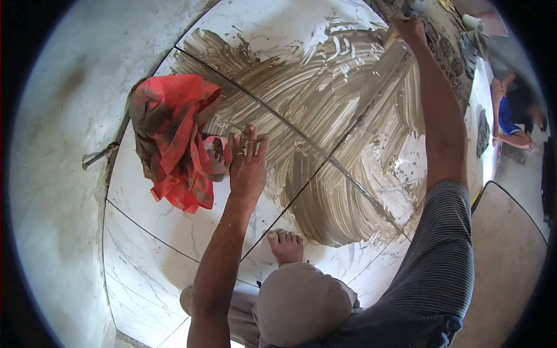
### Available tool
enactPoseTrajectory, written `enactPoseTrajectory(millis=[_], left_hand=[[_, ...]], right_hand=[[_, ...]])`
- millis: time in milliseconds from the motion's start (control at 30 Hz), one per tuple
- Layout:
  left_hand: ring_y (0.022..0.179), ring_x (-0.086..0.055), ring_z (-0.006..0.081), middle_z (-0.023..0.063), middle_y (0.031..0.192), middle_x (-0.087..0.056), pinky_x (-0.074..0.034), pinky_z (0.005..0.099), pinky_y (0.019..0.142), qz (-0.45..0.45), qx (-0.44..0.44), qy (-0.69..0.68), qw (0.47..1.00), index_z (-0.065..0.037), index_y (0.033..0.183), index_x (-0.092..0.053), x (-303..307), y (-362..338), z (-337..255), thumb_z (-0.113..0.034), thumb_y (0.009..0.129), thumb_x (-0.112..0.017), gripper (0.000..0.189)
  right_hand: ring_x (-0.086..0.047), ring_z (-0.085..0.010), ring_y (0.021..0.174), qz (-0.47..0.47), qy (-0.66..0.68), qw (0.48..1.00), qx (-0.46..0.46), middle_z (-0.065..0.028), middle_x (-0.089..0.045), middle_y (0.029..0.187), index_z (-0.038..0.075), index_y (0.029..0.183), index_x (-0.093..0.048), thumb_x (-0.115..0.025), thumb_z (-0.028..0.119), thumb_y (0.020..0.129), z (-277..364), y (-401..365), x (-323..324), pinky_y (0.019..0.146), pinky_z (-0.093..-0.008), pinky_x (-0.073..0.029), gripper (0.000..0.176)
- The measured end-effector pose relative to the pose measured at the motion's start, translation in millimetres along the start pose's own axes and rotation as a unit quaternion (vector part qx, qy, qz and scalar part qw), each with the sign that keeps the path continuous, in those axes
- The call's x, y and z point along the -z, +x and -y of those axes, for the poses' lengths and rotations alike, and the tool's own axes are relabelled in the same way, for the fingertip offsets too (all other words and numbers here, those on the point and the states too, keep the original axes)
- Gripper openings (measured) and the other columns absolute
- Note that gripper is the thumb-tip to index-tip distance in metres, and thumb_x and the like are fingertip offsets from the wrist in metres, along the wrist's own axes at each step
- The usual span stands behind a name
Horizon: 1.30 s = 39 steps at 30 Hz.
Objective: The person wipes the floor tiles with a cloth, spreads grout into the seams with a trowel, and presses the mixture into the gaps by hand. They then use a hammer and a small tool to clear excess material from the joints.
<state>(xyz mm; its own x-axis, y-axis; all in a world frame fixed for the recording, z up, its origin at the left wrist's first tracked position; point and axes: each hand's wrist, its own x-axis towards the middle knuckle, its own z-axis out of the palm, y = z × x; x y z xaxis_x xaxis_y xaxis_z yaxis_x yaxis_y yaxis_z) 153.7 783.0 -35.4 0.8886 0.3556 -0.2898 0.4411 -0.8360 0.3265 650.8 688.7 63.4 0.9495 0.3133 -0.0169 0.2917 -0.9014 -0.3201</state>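
Observation:
My left hand is spread with its fingers apart on the white marbled tile, just right of a crumpled red cloth smeared with grey-brown dirt. At the top right, my right hand is closed around the handle of a tool, whose far part is hard to make out. Grey-brown grout paste lies in streaks over the tiles and their joints between my two hands. My bare foot rests on the tile below the smear.
A grey wall runs along the left, with a dark rod at its foot. Rubble lines the upper right edge. Another person in blue is at the far right, near a large brown tile.

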Motion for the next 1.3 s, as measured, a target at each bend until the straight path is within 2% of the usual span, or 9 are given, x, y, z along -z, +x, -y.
enactPoseTrajectory(millis=[133,233,333,467,633,733,933,1133,1300], left_hand=[[0.128,-0.024,0.0443,0.01,0.146,-0.016,-0.025,0.0484,0.104,-0.033,-0.014,0.01,0.999,-0.017,0.132,-0.036,-10.7,-2.4,3.0,-0.018,0.061,-0.074,0.081],[0.126,-0.028,0.0445,0.0097,0.146,-0.019,-0.026,0.0481,0.104,-0.01,-0.009,-0.001,1.0,-0.017,0.132,-0.036,-4.8,-0.4,1.1,-0.018,0.061,-0.074,0.08],[0.123,-0.031,0.0454,0.0101,0.144,-0.022,-0.031,0.0478,0.101,0.003,0.0,0.026,1.0,-0.018,0.131,-0.038,1.3,1.3,-2.8,-0.017,0.061,-0.074,0.079],[0.121,-0.034,0.0457,0.0108,0.143,-0.026,-0.036,0.0472,0.098,-0.013,-0.02,0.037,0.999,-0.018,0.129,-0.039,0.4,1.0,-2.0,-0.013,0.062,-0.072,0.075],[0.123,-0.031,0.0464,0.0123,0.143,-0.025,-0.036,0.0462,0.097,-0.041,-0.022,-0.009,0.999,-0.017,0.127,-0.041,-0.7,0.2,-0.1,-0.004,0.066,-0.064,0.067],[0.124,-0.029,0.0454,0.0129,0.142,-0.026,-0.033,0.0466,0.099,-0.056,-0.022,0.032,0.998,-0.016,0.128,-0.039,-9.0,2.1,1.7,-0.006,0.066,-0.066,0.068],[0.126,-0.028,0.0423,0.0192,0.141,-0.024,-0.03,0.045,0.101,-0.012,-0.054,-0.109,0.993,-0.012,0.134,-0.031,13.8,-11.6,-2.9,-0.016,0.072,-0.068,0.073],[0.122,-0.037,0.0358,0.024,0.13,-0.04,-0.03,0.0385,0.101,0.067,-0.009,-0.304,0.95,-0.001,0.128,-0.038,27.5,-165.9,6.1,-0.02,0.077,-0.065,0.061],[0.109,-0.049,0.038,0.0229,0.117,-0.052,-0.04,0.0414,0.091,0.285,0.195,-0.236,0.908,-0.002,0.124,-0.042,64.7,-373.5,34.5,-0.035,0.078,-0.063,0.06]], right_hand=[[-0.059,-0.0258,0.08,0.008,0.048,0.999,-0.009,-0.0161,-0.06,0.088,-0.004,0.112,-0.048,-0.065,0.031,0.077,-5.0,-21.4,-0.2,0.061,-0.0402,-0.046,0.052],[-0.059,-0.0247,0.08,-0.091,0.097,0.968,0.212,-0.0138,-0.059,0.091,0.003,0.11,-0.052,-0.065,0.023,0.078,-15.9,-37.8,-8.2,0.063,-0.0386,-0.046,0.04],[-0.063,-0.0147,0.073,-0.05,0.139,0.956,0.252,-0.0093,-0.066,0.077,0.0,0.089,-0.064,-0.066,0.031,0.077,-34.8,-48.0,-11.7,0.065,-0.0303,-0.049,0.034],[-0.062,-0.0134,0.075,-0.104,0.058,0.969,0.217,-0.0075,-0.065,0.082,0.002,0.096,-0.063,-0.064,0.023,0.08,-86.9,-79.6,-5.9,0.064,-0.0298,-0.051,0.027],[-0.061,-0.017,0.082,-0.067,0.378,0.921,0.072,-0.0073,-0.061,0.095,0.001,0.105,-0.057,-0.065,0.016,0.08,-111.8,-161.6,22.6,0.066,-0.029,-0.054,0.03],[-0.059,-0.0136,0.08,-0.106,0.357,0.928,-0.001,-0.0055,-0.063,0.089,0.001,0.097,-0.061,-0.064,0.013,0.08,-106.6,-236.0,44.9,0.068,-0.0289,-0.049,0.021],[-0.055,-0.0124,0.077,0.017,0.3,0.949,0.097,-0.0038,-0.06,0.084,0.002,0.094,-0.058,-0.059,0.006,0.083,-152.8,-410.3,101.0,0.069,-0.0265,-0.047,0.012],[-0.056,-0.0131,0.077,0.181,0.239,0.948,-0.109,-0.0048,-0.059,0.085,0.004,0.096,-0.056,-0.064,0.016,0.08,-113.4,-542.9,165.4,0.068,-0.0288,-0.047,0.022],[-0.053,-0.0155,0.08,0.086,0.254,0.956,-0.117,-0.0074,-0.057,0.085,0.002,0.093,-0.056,-0.061,0.013,0.081,-95.0,-550.4,165.0,0.07,-0.0293,-0.044,0.016]])
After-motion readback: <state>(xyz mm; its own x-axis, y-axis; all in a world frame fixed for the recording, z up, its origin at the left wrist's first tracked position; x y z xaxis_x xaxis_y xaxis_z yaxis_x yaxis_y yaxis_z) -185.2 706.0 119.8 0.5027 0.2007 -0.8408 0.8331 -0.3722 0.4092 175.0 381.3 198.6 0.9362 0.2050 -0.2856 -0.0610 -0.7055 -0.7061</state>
